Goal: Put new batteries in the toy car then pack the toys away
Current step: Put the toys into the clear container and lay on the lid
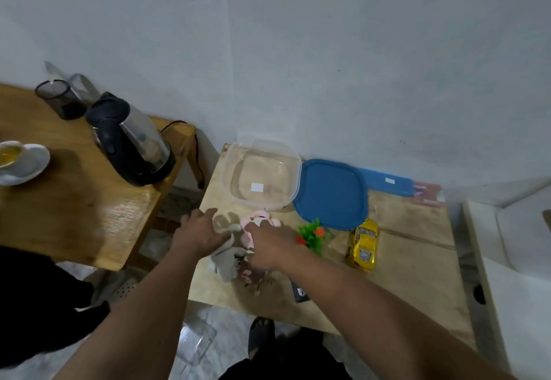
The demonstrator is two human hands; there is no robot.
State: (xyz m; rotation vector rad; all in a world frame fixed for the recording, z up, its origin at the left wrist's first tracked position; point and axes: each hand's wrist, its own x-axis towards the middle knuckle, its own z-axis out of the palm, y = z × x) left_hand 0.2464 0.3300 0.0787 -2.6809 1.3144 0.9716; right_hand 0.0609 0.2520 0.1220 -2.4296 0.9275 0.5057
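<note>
Yellow toy car (363, 244) sits on the low table (411, 260), right of the hands, just below the blue lid (331, 193); long axis runs near-to-far. Left hand (199, 232) and right hand (268, 245) on soft toys (229, 256); finger grip blurred, cannot tell.

No text can be read anywhere. The white sticker (258, 187) on the clear container (262, 175) looks blank. The label (389, 181) on the blue box (384, 182) is too small to read.
</note>
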